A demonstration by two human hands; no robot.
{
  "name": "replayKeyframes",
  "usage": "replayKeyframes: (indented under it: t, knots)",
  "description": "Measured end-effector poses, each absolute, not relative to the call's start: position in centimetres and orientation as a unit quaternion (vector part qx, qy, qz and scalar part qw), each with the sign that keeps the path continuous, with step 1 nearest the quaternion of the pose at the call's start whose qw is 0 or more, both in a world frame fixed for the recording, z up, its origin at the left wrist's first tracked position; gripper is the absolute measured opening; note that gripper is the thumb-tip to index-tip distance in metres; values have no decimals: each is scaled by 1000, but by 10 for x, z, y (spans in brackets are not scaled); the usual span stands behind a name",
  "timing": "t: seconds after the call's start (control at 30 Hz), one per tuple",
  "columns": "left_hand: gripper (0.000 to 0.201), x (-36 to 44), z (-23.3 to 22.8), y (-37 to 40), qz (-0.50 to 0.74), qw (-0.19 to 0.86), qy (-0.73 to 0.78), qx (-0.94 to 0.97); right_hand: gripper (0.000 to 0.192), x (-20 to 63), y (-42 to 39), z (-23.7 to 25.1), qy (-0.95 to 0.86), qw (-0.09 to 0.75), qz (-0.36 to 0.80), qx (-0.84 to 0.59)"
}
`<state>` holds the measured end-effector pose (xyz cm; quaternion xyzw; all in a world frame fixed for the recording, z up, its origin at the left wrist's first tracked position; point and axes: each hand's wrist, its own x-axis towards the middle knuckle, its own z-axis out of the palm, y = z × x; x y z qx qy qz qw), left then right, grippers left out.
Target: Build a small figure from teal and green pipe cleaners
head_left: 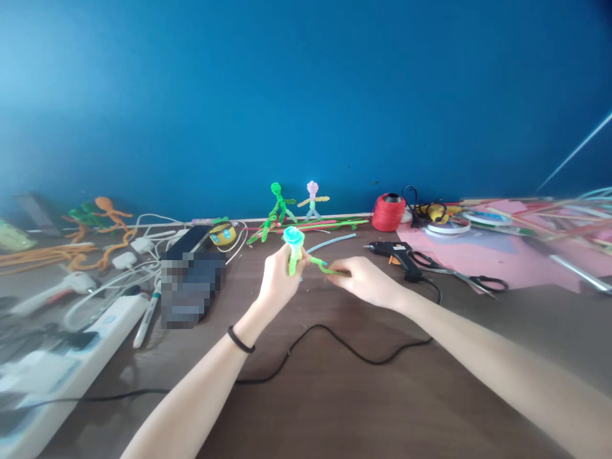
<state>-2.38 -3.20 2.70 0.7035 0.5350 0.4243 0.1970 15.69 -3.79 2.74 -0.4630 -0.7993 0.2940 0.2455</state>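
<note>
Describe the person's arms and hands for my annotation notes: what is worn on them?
Both forearms are bare, with no sleeves in view. The left hand has a thin black elastic band around its wrist. The right hand shows no glove, watch or ring that I can make out.

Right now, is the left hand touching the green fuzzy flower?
Touching. The head view shows the left hand wrapped around the green flower's stem.

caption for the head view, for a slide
Left hand holds a pipe-cleaner flower while right hand pinches its green stem.
</note>
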Motion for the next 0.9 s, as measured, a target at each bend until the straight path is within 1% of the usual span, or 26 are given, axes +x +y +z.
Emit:
replayKeyframes:
  t: [0.07,0.17,0.23,0.3,0.43,0.6,0.73,0.8,0.9]
  knots:
    - [2,-25,28,-32,416,193,539,707,19,160,-35,28,-792,272,284,-467]
    - [2,-28,27,-28,417,223,535,700,19,165,-30,28,-780,310,274,-469]
    - [5,-29,25,-25,425,266,525,688,19,167,-27,27,-776,330,272,-464]
    - [10,-30,23,-21,442,335,498,667,20,169,-25,25,-772,338,278,-461]
    - [19,-29,22,-19,495,461,433,595,28,172,-21,20,-761,310,315,-474]
    - [26,-25,24,-22,521,549,398,518,42,172,-20,15,-761,281,351,-468]
    - [25,-24,22,-21,530,585,371,488,41,168,-23,15,-743,275,406,-456]
    - [25,-23,19,-20,541,590,365,475,37,164,-25,15,-732,271,435,-450]
    - [26,-21,18,-19,564,587,370,449,33,159,-28,14,-727,270,448,-444]
